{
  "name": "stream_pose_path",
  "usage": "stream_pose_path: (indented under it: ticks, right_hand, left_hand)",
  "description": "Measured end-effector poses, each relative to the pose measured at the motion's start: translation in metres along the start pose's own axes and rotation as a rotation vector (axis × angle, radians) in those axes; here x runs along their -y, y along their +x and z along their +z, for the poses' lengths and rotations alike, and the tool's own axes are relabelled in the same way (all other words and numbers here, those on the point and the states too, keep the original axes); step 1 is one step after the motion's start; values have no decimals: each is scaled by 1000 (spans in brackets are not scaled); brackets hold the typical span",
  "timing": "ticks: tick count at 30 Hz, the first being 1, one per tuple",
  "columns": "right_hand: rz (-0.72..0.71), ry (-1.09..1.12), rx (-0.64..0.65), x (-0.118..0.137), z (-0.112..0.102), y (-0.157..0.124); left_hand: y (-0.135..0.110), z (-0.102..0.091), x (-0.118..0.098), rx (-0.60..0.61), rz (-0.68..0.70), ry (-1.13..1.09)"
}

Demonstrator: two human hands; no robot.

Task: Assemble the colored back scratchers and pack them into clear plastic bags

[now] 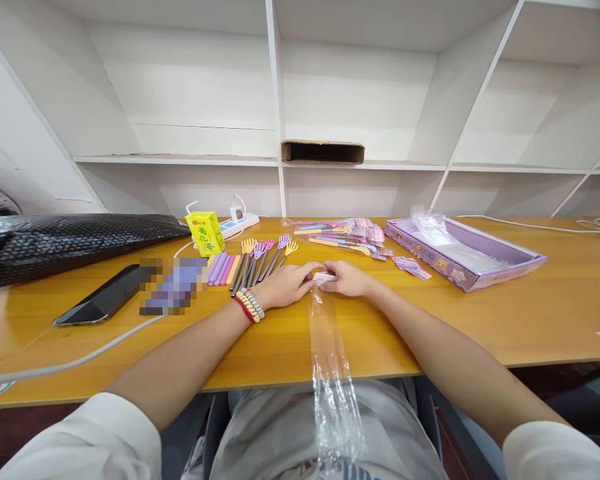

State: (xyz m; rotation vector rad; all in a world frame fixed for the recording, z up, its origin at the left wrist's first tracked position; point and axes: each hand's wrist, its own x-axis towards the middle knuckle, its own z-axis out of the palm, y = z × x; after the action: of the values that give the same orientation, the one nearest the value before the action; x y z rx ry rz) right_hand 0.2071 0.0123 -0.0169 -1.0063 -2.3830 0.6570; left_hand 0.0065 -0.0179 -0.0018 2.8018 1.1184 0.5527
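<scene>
Over the middle of the table, my left hand (287, 285) and my right hand (349, 279) meet with their fingers closed. Pinched between them is a small pale printed card (323, 278) at the top end of a long clear plastic bag (330, 347). The bag hangs past the table edge onto my lap. Whether the card sits inside the bag or on it, I cannot tell. Beside my left hand lie several claw-ended back scratchers (260, 257) with dark rods, and coloured handles (223, 268). Beyond my right hand are several packaged back scratchers (350, 233) and printed cards (411, 267).
A purple tray box (485, 277) holding clear bags (445, 233) stands at the right. To the left are a yellow drink carton (205, 233), a phone (105, 297), a white cable (105, 347), a power strip (245, 223) and a black wrapped bundle (80, 243). White shelves (205, 160) rise behind.
</scene>
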Motion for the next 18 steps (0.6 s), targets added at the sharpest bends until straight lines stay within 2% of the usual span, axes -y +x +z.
stream_pose_path:
  ticks: [9, 18]
  right_hand:
    - [-29, -4, -94, 2, 1, 0]
    - [-28, -10, -79, 3, 0, -2]
  left_hand:
    - [0, 0, 0, -33, -16, 11]
    - [0, 1, 3, -21, -24, 44]
